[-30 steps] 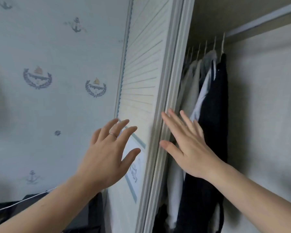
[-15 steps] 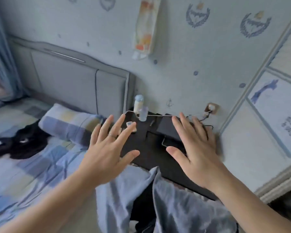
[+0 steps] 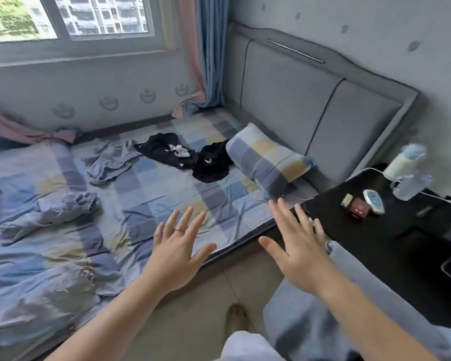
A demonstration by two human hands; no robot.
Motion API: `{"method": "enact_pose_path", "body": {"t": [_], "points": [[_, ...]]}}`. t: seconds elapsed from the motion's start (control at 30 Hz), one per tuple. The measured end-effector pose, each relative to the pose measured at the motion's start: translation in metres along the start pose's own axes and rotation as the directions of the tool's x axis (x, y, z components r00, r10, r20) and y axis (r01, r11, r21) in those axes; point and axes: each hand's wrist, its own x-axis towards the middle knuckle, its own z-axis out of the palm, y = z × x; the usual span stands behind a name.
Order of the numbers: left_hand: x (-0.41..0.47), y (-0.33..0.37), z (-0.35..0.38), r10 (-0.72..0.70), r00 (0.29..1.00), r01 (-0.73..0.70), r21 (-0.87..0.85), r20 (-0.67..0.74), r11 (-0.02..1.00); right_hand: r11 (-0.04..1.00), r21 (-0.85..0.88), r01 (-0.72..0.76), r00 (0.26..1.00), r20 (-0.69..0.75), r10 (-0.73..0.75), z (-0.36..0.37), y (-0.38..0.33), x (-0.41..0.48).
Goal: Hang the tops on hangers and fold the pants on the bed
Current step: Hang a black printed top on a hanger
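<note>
Several crumpled garments lie on the checked bed (image 3: 154, 188). A black garment with white marks (image 3: 167, 151) and a second black one (image 3: 211, 165) sit near the pillow. A grey-blue garment (image 3: 109, 161) lies further left, and another grey-blue one (image 3: 55, 212) is bunched nearer the bed's left side. My left hand (image 3: 177, 251) hovers with fingers spread over the bed's near edge, holding nothing. My right hand (image 3: 299, 248) is spread too, above the gap between bed and nightstand, empty. No hanger is in view.
A checked pillow (image 3: 266, 160) leans by the grey headboard (image 3: 310, 100). A black nightstand (image 3: 391, 230) at the right carries a bottle (image 3: 405, 161), a glass, small boxes and a white cable. Grey-blue cloth (image 3: 349, 295) drapes beneath my right arm. Window and curtains stand behind the bed.
My view has swung left and down, from the wardrobe with hung clothes, past the nightstand, to the bed. Both hands stay spread and empty throughout.
</note>
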Motion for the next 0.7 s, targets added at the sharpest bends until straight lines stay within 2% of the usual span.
{"method": "enact_pose_path", "body": {"t": [0.2,0.7], "points": [[0.064,-0.044,0.004,-0.139,0.990,0.139,-0.003,0.024,0.990,0.998,0.030,0.062,0.988,0.136,-0.066,0.028,0.004,0.107],[0.345,-0.094,-0.012,-0.273,0.954,0.276,-0.008,0.124,0.961,0.996,-0.024,0.087,0.943,0.324,-0.075,0.025,0.060,0.409]]}}
